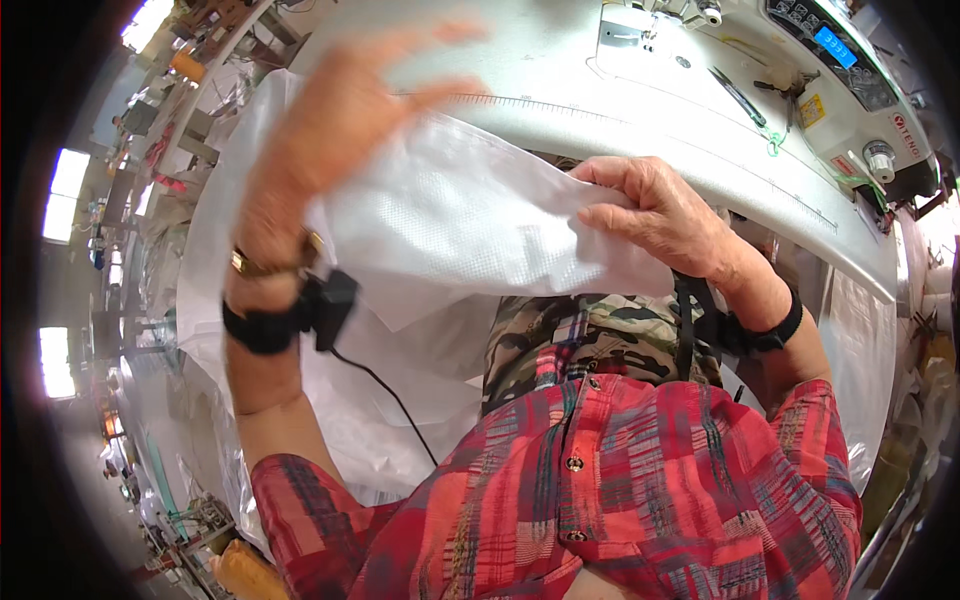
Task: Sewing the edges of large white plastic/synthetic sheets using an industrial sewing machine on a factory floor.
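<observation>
Pale table [540,60], twelve to two o'clock; white sheet [450,210], from centre out to nine; your right hand [660,215], at two, pinches its edge; your left hand [330,120], at eleven, blurred, fingers spread, contact impossible to tell; the sheet looks light, limp, possibly slippery; best held by its twelve-o'clock edge.

Sewing machine [865,120] at upper right, blue-lit display [835,47] on its panel [875,90]. Slim dark tool [738,97] lying on pale tabletop [540,60]. Bright windows [57,362] along left rim.
</observation>
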{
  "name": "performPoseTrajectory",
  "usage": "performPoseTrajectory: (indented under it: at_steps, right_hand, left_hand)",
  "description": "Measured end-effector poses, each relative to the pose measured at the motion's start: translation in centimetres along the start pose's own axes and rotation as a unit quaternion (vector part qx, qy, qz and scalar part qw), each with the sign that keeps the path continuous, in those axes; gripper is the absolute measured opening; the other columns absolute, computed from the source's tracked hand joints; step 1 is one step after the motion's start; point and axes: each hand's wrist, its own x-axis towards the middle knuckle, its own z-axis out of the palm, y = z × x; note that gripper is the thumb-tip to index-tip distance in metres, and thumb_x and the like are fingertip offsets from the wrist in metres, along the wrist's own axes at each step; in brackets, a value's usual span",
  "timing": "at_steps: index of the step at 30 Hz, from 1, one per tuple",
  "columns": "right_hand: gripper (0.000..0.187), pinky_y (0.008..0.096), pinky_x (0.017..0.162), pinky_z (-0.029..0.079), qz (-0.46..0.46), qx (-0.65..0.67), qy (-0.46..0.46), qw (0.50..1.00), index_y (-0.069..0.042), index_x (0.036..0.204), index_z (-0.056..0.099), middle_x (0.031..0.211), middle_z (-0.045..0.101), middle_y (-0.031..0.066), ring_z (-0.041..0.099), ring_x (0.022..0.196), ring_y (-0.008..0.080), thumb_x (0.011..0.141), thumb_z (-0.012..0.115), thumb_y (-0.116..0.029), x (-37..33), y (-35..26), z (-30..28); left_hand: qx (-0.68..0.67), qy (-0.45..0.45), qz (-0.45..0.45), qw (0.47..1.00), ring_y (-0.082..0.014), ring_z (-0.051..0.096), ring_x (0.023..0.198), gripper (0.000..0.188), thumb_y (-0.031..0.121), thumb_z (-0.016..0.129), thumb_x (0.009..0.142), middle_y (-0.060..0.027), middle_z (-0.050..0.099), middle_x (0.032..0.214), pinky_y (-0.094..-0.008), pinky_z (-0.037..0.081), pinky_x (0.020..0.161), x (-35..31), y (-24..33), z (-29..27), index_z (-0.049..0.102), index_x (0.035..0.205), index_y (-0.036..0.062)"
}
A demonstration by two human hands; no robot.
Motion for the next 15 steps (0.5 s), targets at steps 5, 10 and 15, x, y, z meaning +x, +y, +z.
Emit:
performPoseTrajectory:
  at_steps: [5,10,15]
  right_hand:
    - [0.021,0.0245,0.061,0.043,-0.021,-0.024,0.042,0.999,0.002,0.106,0.064,0.073,0.057,-0.0027,0.049,0.068,0.0033,0.092,0.06,-0.012,1.7,-0.3,-0.4]
    - [0.03,0.021,0.065,0.05,0.027,0.014,0.065,0.997,0.001,0.109,0.069,0.081,0.068,0.0002,0.06,0.072,0.0051,0.092,0.068,-0.024,0.2,2.3,-2.0]
    - [0.031,0.0245,0.058,0.05,0.063,0.054,0.028,0.996,0.005,0.096,0.07,0.072,0.067,0.0044,0.061,0.063,0.008,0.092,0.067,-0.026,-2.1,6.5,-2.8]
  left_hand:
    - [-0.047,-0.055,0.074,0.995,-0.0237,0.058,0.076,0.02,0.012,0.072,0.083,-0.0101,0.063,0.083,-0.0352,0.046,0.07,-0.5,1.6,5.9,0.067,0.097,-0.0014]
    - [-0.093,0.005,0.043,0.995,-0.0194,0.052,0.065,0.01,0.006,0.069,0.085,-0.0081,0.057,0.075,-0.0306,0.041,0.06,2.2,0.1,5.3,0.065,0.085,-0.0028]
    - [-0.095,0.039,0.028,0.994,-0.017,0.045,0.06,0.009,0.004,0.07,0.084,-0.0062,0.05,0.069,-0.029,0.037,0.056,3.8,-0.8,6.1,0.064,0.084,-0.0034]
